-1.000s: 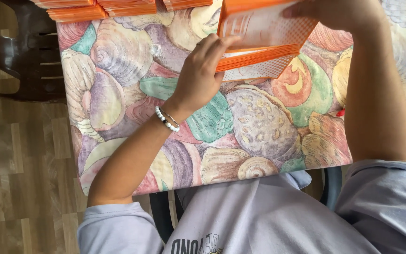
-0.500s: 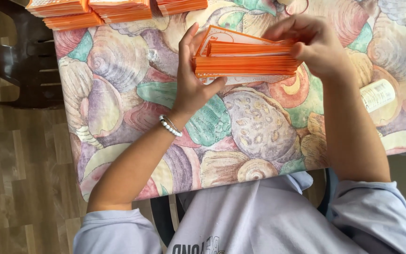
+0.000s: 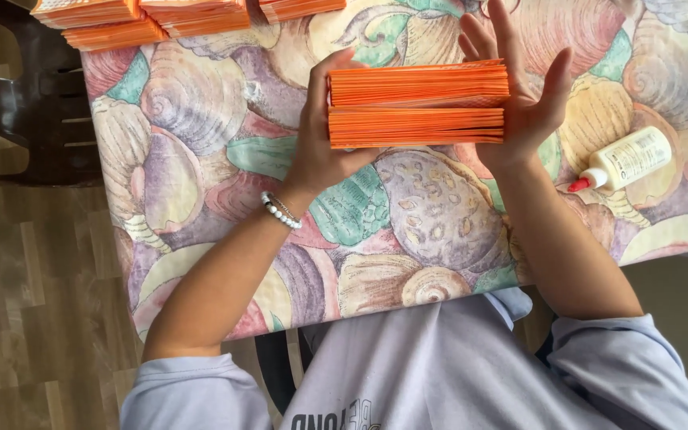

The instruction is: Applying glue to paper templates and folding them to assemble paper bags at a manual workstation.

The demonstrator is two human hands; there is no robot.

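Now orange paper stack [image 3: 418,106] squared edge-on between left hand [image 3: 322,143] and right hand [image 3: 521,103], fingers spread flat against ends, above tabletop [image 3: 201,159]. Finished stacks [image 3: 161,17] at far edge; glue bottle [image 3: 627,158] idle.

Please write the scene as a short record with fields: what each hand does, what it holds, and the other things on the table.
left hand: the left hand presses flat against the left end of the orange stack
right hand: the right hand presses against the right end, fingers spread
held thing: a stack of orange folded paper pieces, squeezed between both palms above the table
wrist: a white bead bracelet on the left wrist
table: a tablecloth with a seashell pattern
far edge: more orange stacks
right side: a glue bottle with a red tip, lying down
floor side: a dark chair
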